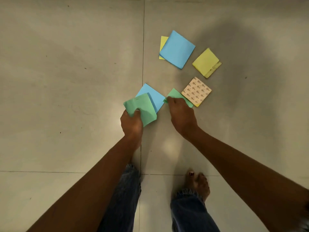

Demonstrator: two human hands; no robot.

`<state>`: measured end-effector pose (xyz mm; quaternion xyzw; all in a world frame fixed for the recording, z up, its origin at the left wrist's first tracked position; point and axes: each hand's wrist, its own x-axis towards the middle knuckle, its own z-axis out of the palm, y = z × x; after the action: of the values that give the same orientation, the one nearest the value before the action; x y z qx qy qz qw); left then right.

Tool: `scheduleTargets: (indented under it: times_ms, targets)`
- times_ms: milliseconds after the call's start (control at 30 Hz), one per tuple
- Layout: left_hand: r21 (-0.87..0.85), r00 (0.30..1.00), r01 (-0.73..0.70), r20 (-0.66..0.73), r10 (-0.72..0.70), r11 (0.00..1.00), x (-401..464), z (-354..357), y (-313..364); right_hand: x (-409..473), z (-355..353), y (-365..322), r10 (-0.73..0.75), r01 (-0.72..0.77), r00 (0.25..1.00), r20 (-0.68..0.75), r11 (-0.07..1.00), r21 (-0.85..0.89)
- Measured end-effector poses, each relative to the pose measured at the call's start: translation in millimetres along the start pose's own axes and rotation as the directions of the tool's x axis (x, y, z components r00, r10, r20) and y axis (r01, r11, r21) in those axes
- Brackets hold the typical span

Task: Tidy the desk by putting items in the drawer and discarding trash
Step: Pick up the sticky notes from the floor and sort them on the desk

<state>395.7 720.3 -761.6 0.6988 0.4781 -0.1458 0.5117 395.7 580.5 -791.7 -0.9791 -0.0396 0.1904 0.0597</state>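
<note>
Left hand (132, 122) grips a green sticky-note pad (142, 111) over a blue pad (153, 97) on the tiled floor (66, 81); corners point toward 12 o'clock. Right hand (181, 113) pinches a green note (178, 96), long axis running 10 to 4 o'clock, partly hidden by fingers, overlapping a patterned pad (197, 91). At 1 o'clock lie a blue pad over yellow (178, 49) and a yellow pad (206, 61).

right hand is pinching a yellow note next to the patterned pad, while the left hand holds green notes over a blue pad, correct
Not quite. The note that the right hand pinches is green, not yellow, as the head view shows. The rest holds: it lies next to the patterned pad, and the left hand holds green notes over a blue pad.
</note>
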Motion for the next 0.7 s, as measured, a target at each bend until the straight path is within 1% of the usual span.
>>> scheduleTargets:
  times_ms: [33, 100, 133, 167, 200, 233, 267, 300, 333, 367, 400, 467, 533, 567, 600, 633, 667, 700]
  targets:
    - [-0.018, 1.0, 0.011, 0.016, -0.01, 1.0, -1.0, 3.0, 1.3, 1.3, -3.6, 5.8, 0.047, -0.044, 0.999, -0.024, 0.994, 0.105]
    - [-0.045, 0.998, 0.039, 0.052, -0.036, 0.998, -4.4, 8.5, 5.2, 1.5, -12.0, 12.3, 0.166, -0.114, 0.977, -0.133, 0.936, 0.333]
    - [-0.065, 0.993, 0.069, 0.095, -0.063, 0.995, -6.3, 12.1, 7.3, 0.6, -16.8, 11.1, 0.188, -0.094, 0.962, -0.199, 0.909, 0.406]
    - [-0.104, 0.982, 0.12, 0.159, -0.103, 0.987, -8.0, 15.9, 9.0, -2.3, -15.3, 11.3, 0.172, -0.035, 0.952, -0.254, 0.883, 0.467]
    - [-0.162, 0.958, 0.192, 0.245, -0.149, 0.968, -10.0, 20.2, 12.3, -6.3, -13.6, 9.0, 0.132, 0.012, 0.959, -0.25, 0.865, 0.501]
    - [-0.226, 0.917, 0.286, 0.347, -0.197, 0.931, -13.4, 25.3, 17.5, -12.6, -14.7, 2.9, 0.097, 0.035, 0.976, -0.194, 0.812, 0.582]
    - [-0.27, 0.87, 0.368, 0.437, -0.228, 0.89, -17.4, 29.7, 21.8, -19.5, -13.2, -2.8, 0.042, 0.057, 0.988, -0.147, 0.792, 0.608]
    - [-0.284, 0.836, 0.41, 0.498, -0.232, 0.867, -20.1, 34.4, 24.6, -25.5, -13.9, -7.8, -0.052, 0.125, 0.988, -0.142, 0.81, 0.573]
    - [-0.283, 0.825, 0.416, 0.518, -0.227, 0.864, -22.5, 38.3, 25.8, -30.3, -14.7, -10.8, -0.146, 0.198, 0.979, -0.14, 0.831, 0.52]
    - [-0.272, 0.834, 0.394, 0.507, -0.217, 0.878, -23.4, 41.4, 24.4, -31.6, -16.3, -10.7, -0.199, 0.241, 0.97, -0.136, 0.823, 0.514]
    - [-0.264, 0.858, 0.361, 0.471, -0.207, 0.894, -24.3, 43.1, 23.0, -30.5, -23.6, -9.3, -0.18, 0.222, 0.975, -0.129, 0.797, 0.562]
    - [-0.26, 0.891, 0.325, 0.406, -0.202, 0.909, -22.6, 44.5, 19.2, -22.1, -35.2, -0.8, -0.01, 0.146, 0.977, -0.215, 0.764, 0.629]
    - [-0.267, 0.913, 0.305, 0.356, -0.2, 0.914, -16.9, 46.5, 18.8, -7.2, -38.6, 15.2, 0.183, 0.043, 0.93, -0.318, 0.807, 0.589]
    - [-0.265, 0.922, 0.287, 0.335, -0.191, 0.92, -14.7, 48.0, 19.9, 1.9, -36.4, 24.9, 0.244, -0.033, 0.912, -0.331, 0.846, 0.532]
    - [-0.259, 0.927, 0.278, 0.326, -0.187, 0.925, -13.5, 49.3, 21.2, 11.3, -32.3, 34.5, 0.289, -0.138, 0.916, -0.278, 0.878, 0.458]
    - [-0.252, 0.928, 0.273, 0.323, -0.185, 0.929, -12.0, 51.4, 21.1, 19.7, -26.1, 44.2, 0.317, -0.238, 0.933, -0.169, 0.898, 0.371]
    - [-0.242, 0.928, 0.273, 0.323, -0.188, 0.931, -11.5, 53.5, 20.0, 25.9, -20.2, 53.3, 0.318, -0.295, 0.947, -0.043, 0.915, 0.275]
    - [-0.229, 0.926, 0.276, 0.323, -0.194, 0.934, -11.9, 55.5, 17.9, 30.4, -13.7, 61.3, 0.306, -0.308, 0.951, 0.038, 0.931, 0.196]
